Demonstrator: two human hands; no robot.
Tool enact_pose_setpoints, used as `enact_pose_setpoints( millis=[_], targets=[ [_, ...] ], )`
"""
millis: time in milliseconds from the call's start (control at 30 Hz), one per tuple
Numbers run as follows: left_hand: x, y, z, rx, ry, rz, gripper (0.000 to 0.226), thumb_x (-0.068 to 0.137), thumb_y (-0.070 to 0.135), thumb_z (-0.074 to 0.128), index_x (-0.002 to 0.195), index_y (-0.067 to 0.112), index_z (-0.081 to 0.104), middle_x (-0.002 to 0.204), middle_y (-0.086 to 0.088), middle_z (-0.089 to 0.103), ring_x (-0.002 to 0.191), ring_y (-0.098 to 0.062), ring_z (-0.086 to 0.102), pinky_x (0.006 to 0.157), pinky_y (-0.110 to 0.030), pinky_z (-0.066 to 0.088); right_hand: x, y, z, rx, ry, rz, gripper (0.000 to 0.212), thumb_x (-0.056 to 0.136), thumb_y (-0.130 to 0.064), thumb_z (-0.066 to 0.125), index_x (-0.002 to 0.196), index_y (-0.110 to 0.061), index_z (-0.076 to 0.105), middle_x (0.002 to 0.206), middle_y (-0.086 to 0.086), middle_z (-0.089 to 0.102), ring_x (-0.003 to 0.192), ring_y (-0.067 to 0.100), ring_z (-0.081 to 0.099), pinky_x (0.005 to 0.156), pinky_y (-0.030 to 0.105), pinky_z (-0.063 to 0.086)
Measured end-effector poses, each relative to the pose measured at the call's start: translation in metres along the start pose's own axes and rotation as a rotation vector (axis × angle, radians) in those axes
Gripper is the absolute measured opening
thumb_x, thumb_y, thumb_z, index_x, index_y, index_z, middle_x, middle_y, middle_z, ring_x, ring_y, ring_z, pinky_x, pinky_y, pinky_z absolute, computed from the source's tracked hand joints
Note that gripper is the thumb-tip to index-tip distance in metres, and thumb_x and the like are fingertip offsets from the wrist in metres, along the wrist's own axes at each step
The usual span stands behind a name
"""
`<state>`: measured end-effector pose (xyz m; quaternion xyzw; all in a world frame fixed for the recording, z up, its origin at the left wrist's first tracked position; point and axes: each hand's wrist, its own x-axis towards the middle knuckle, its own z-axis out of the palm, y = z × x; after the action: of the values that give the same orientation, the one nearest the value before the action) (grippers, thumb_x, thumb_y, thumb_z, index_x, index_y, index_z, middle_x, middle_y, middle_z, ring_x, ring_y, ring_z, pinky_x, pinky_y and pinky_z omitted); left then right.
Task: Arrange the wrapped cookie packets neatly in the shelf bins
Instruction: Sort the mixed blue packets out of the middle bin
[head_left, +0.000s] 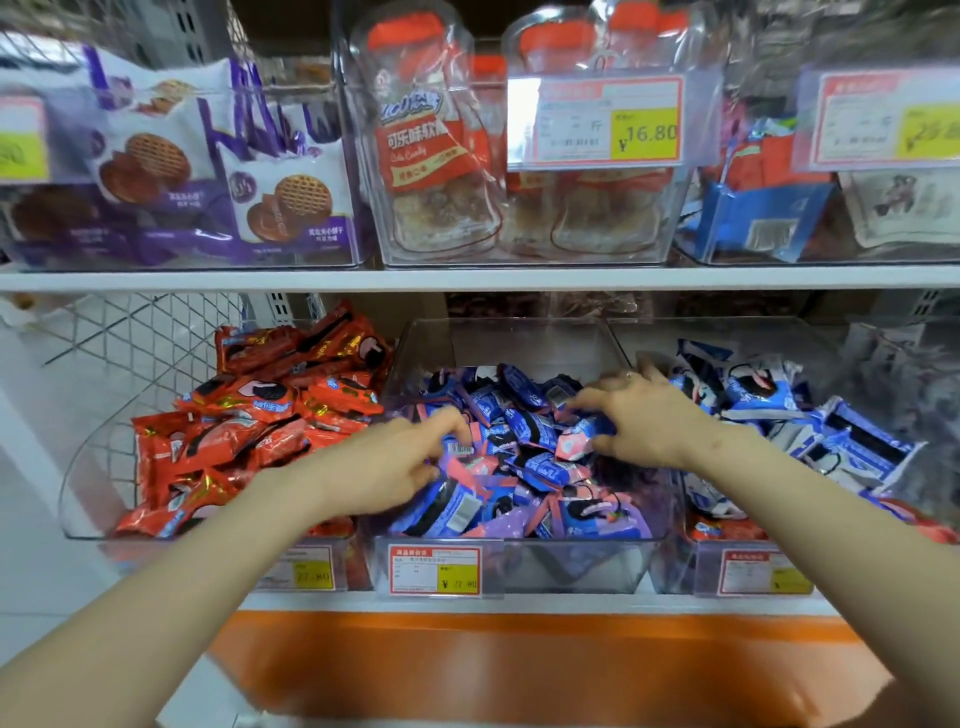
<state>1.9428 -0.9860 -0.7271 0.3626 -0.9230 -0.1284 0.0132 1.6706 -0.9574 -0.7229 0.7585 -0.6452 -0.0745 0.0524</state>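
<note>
A clear middle bin (524, 566) on the lower shelf holds a loose heap of blue, purple and pink cookie packets (524, 431). Both my hands reach into it. My left hand (395, 462) is over the left side of the heap, and its fingers and thumb pinch a blue packet with a barcode (460, 448). My right hand (644, 415) is over the right side, its fingers and thumb curled round a pink-and-blue packet (575, 441). The packets under my palms are hidden.
The left bin (70, 499) is piled with red packets (249, 421); the right bin (685, 577) has blue-and-white packets (769, 405). Price tags (435, 569) hang on the bin fronts. The upper shelf (467, 278) carries purple cookie bags (291, 197) and orange-lidded jars (431, 145).
</note>
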Motion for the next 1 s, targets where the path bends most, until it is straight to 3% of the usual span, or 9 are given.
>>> enact_pose_setpoints(
  millis=[100,167,233,333,433,533,667,833,1000],
  targets=[
    [0.009,0.006,0.015,0.308,-0.116,-0.004,0.022,0.093,0.015,0.049,0.113,0.024,0.053,0.114,0.001,0.061,0.107,-0.021,0.055,0.089,-0.033,0.043,0.004,-0.007,0.001,-0.084,-0.082,-0.010,0.037,0.088,-0.041,0.055,0.125,-0.037,0.054,0.119,0.000,0.062,0.124,0.017,0.047,0.116,0.046,-0.006],
    [0.012,0.009,0.016,0.336,-0.131,-0.001,0.028,0.093,0.013,0.047,0.116,0.024,0.059,0.124,0.004,0.055,0.118,-0.017,0.048,0.095,-0.031,0.039,0.003,-0.009,-0.003,-0.029,-0.078,-0.063,0.019,0.088,-0.033,0.056,0.106,-0.034,0.064,0.106,-0.007,0.067,0.113,0.012,0.055,0.116,0.041,-0.003],
    [0.016,0.011,0.010,0.255,-0.092,-0.030,0.031,0.093,0.011,0.045,0.116,0.026,0.060,0.126,0.007,0.053,0.120,-0.014,0.046,0.096,-0.030,0.039,-0.002,-0.009,-0.009,0.055,-0.122,-0.108,0.021,0.088,-0.020,0.054,0.096,-0.031,0.069,0.102,-0.011,0.069,0.106,0.007,0.057,0.116,0.036,-0.003],
    [0.033,0.012,0.005,0.075,0.027,-0.039,0.027,0.093,0.011,0.047,0.115,0.022,0.060,0.122,0.005,0.055,0.118,-0.014,0.047,0.095,-0.029,0.039,-0.010,-0.009,-0.013,0.136,-0.132,-0.148,0.030,0.087,-0.011,0.052,0.100,-0.031,0.071,0.098,-0.013,0.071,0.105,0.002,0.057,0.117,0.035,-0.008],
    [0.068,0.015,0.011,0.000,0.064,0.034,0.032,0.093,0.015,0.053,0.125,0.018,0.052,0.130,0.000,0.050,0.124,-0.016,0.041,0.102,-0.030,0.033,-0.013,-0.006,-0.007,0.078,-0.090,-0.125,0.029,0.092,-0.024,0.050,0.115,-0.038,0.063,0.105,-0.013,0.068,0.123,0.006,0.046,0.116,0.036,-0.009],
    [0.106,0.020,0.025,0.011,-0.021,0.086,0.057,0.089,0.033,0.061,0.139,0.019,0.039,0.143,-0.005,0.039,0.133,-0.022,0.032,0.108,-0.036,0.028,-0.012,-0.004,0.000,-0.007,-0.119,-0.125,0.037,0.090,-0.036,0.052,0.126,-0.045,0.052,0.116,-0.003,0.062,0.135,0.019,0.034,0.119,0.046,-0.005],
    [0.134,0.025,0.037,0.072,-0.175,0.042,0.079,0.084,0.048,0.062,0.147,0.017,0.026,0.151,-0.006,0.028,0.138,-0.025,0.025,0.112,-0.040,0.024,-0.012,-0.008,0.004,-0.187,-0.093,-0.203,0.045,0.091,-0.031,0.048,0.135,-0.039,0.044,0.125,0.002,0.060,0.128,0.018,0.043,0.113,0.043,-0.017],
    [0.120,0.019,0.034,0.211,-0.219,0.022,0.076,0.081,0.059,0.057,0.141,0.019,0.036,0.144,-0.002,0.040,0.131,-0.023,0.035,0.105,-0.039,0.031,-0.010,-0.004,-0.003,-0.071,-0.180,-0.227,0.043,0.090,-0.017,0.045,0.122,-0.043,0.058,0.113,-0.006,0.067,0.121,0.008,0.048,0.113,0.040,-0.019],
    [0.087,0.004,0.025,0.298,-0.197,-0.012,0.057,0.086,0.056,0.053,0.131,0.021,0.047,0.132,-0.004,0.053,0.121,-0.024,0.047,0.095,-0.032,0.038,-0.008,-0.001,-0.011,0.077,-0.189,-0.233,0.041,0.089,-0.009,0.043,0.110,-0.036,0.066,0.104,-0.009,0.071,0.113,0.005,0.054,0.117,0.037,-0.015]
  ],
)
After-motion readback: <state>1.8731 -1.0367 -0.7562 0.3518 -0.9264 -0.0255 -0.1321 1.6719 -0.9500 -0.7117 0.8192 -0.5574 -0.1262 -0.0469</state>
